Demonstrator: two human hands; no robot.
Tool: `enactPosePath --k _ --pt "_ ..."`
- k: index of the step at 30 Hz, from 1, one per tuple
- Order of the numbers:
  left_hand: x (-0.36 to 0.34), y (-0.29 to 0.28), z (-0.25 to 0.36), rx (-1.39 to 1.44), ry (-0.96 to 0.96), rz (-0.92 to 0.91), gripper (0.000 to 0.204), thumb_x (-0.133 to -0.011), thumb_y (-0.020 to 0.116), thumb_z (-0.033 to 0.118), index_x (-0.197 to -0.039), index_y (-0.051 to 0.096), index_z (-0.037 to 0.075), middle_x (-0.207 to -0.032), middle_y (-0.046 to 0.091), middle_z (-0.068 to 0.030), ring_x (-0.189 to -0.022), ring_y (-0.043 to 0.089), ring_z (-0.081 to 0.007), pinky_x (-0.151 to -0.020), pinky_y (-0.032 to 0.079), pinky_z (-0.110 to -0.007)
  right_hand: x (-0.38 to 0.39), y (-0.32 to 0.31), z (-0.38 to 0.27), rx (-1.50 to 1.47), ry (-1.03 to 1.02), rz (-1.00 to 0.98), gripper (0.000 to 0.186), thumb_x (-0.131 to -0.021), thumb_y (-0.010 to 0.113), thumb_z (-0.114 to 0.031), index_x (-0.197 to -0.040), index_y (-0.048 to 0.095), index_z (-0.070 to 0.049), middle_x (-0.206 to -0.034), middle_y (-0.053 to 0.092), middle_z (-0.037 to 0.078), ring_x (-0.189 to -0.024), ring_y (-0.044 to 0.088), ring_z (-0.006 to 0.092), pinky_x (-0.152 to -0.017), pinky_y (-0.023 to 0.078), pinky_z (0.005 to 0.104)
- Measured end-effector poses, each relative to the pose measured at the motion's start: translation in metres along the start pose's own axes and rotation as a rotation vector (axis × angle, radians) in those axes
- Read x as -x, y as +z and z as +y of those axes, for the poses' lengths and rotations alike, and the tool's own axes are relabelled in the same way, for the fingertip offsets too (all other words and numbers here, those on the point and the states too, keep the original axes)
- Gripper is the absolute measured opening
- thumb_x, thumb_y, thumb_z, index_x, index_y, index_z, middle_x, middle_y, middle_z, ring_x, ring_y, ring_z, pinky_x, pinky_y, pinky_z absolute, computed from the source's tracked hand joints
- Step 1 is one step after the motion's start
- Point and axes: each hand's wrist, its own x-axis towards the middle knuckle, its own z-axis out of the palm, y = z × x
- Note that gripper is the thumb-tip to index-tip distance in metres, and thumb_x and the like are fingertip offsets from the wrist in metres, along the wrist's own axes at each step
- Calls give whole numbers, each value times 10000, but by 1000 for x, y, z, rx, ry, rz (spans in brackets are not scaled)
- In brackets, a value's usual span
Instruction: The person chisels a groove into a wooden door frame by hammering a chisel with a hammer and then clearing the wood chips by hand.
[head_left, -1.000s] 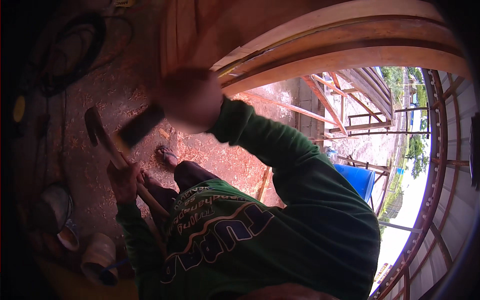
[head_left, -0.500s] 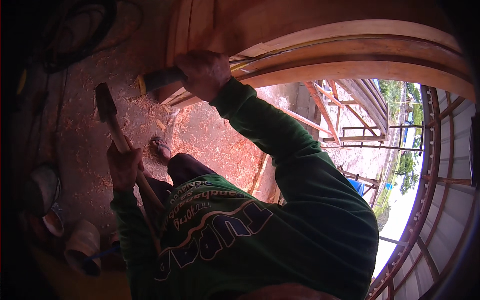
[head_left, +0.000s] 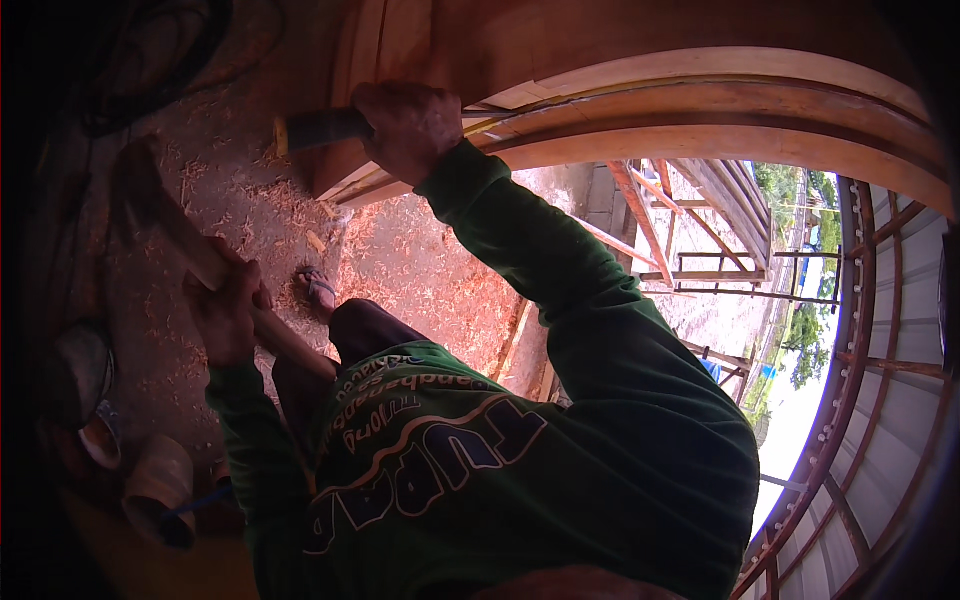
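Observation:
My left hand (head_left: 225, 310) is closed round the long wooden handle (head_left: 300, 345) of a hammer, whose blurred head (head_left: 140, 180) is tilted toward the upper left. My right hand (head_left: 410, 130) grips a dark cylindrical handle with a yellow end (head_left: 320, 130); a thin dark shaft runs from the fist to the right, along the wooden frame (head_left: 700, 140) with its long strips. Whether its tip touches the wood is unclear.
Wood shavings litter the floor (head_left: 430, 280) around my sandalled foot (head_left: 315, 290). Black hose coils (head_left: 170, 70) lie upper left, and cylindrical containers (head_left: 160, 485) stand lower left. Timber scaffolding (head_left: 700, 220) and corrugated sheeting (head_left: 890, 420) are on the right.
My right hand has moved upward against the wooden frame with the dark handle. My left hand and the hammer have shifted leftward and up, the hammer head blurring as it swings out.

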Motion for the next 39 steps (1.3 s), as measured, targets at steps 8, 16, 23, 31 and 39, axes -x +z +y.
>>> enactPosePath --k 8,16,23,31,39 --pt "-19 23 -3 -153 29 -226 232 -761 634 -38 -893 482 77 -636 456 8 -450 487 -95 -401 425 -276 -3 5 1 33 48 -29 147 -693 700 -163 -765 573 -159 -663 597 55 -619 634 264 -500 483 413" --pt "-27 31 -4 -323 -77 -249 230 -745 625 -28 -902 483 64 -628 468 -5 -456 466 -102 -414 393 -273 -5 11 3 79 85 -39 127 -709 689 -180 -758 572 -168 -661 597 51 -607 632 264 -493 480 415" --pt "-19 52 -16 -118 -163 -260 185 -699 607 15 -814 465 42 -564 481 -33 -418 504 -139 -398 420 -299 -7 11 -3 117 83 -38 122 -701 691 -161 -750 579 -162 -668 603 55 -614 634 264 -496 483 415" --pt "8 -12 -4 -253 -102 -168 156 -703 598 3 -784 473 50 -562 498 -44 -426 522 -138 -416 426 -284 38 -15 -3 -84 -156 -57 155 -611 698 -127 -741 614 -145 -646 582 51 -609 624 251 -526 503 391" --pt "24 -22 -13 -252 -182 -41 185 -718 607 2 -805 444 20 -597 486 -64 -396 505 -155 -369 441 -298 -2 -18 -60 -131 -307 -83 225 -649 699 -186 -846 600 -137 -743 576 54 -653 621 254 -541 511 388"
